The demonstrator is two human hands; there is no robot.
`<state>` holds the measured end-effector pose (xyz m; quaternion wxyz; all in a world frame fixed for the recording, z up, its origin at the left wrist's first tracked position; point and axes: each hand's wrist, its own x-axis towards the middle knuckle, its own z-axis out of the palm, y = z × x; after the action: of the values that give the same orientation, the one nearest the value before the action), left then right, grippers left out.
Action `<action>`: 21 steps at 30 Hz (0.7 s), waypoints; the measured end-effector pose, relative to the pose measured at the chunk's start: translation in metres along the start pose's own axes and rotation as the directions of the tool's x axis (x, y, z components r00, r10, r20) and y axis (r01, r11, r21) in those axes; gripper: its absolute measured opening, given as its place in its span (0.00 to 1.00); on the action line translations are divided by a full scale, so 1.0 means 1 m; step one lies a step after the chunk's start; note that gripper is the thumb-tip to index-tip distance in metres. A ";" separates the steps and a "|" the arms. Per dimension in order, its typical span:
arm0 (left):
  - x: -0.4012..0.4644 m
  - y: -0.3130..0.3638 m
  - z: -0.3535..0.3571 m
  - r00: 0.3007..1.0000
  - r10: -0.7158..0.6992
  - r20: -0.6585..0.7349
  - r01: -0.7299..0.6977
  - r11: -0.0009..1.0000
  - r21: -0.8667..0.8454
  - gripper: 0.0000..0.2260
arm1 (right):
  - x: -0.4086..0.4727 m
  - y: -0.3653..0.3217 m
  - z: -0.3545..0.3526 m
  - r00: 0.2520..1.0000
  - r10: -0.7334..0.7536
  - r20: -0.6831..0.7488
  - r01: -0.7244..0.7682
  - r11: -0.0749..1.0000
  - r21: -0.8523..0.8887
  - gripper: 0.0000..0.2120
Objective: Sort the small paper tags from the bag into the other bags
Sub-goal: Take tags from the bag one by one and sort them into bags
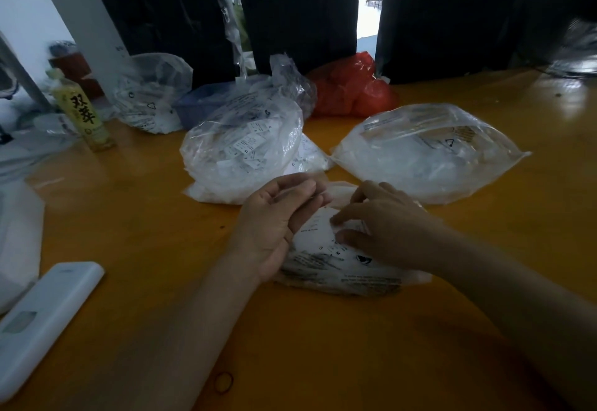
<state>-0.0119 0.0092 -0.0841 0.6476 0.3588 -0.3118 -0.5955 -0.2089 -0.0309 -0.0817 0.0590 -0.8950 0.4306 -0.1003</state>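
Two hands are at the flat bag (339, 268) lying near you on the tabletop (145, 216). Your left hand (277, 220) sits at its left edge, palm turned up, fingers curled; something thin may be pinched at the fingertips, but blur hides it, so I cannot tell its grip. Your right hand (378, 223) rests on top of the bag, thumb and forefinger narrowed onto the plastic or a tag beneath.

Expect the paper tags (326, 246) to be featherweight, limp and apt to cling to the slick film, so take each by one edge with the fingertips, lightly.

Beyond, the two full bags wait: one far left (242, 152), one far right (426, 152), both well apart from your hands.
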 end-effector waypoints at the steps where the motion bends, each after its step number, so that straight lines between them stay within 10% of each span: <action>1: 0.000 -0.001 0.000 1.000 0.002 -0.009 -0.002 1.000 -0.008 0.12 | 0.000 0.001 -0.002 1.000 -0.005 -0.013 0.005 1.000 0.015 0.17; 11: -0.001 -0.003 -0.003 0.998 -0.013 -0.062 0.013 1.000 0.006 0.15 | -0.004 0.014 -0.019 0.984 -0.025 -0.175 0.049 0.990 0.130 0.05; 21: -0.002 -0.004 0.000 0.995 -0.039 -0.088 0.034 0.998 -0.056 0.19 | -0.009 0.002 -0.030 0.914 0.266 -0.306 -0.023 0.787 0.616 0.06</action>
<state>-0.0138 0.0114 -0.0874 0.6595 0.3730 -0.2598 -0.5987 -0.2235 -0.0256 -0.0540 0.2635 -0.7570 0.4478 -0.3963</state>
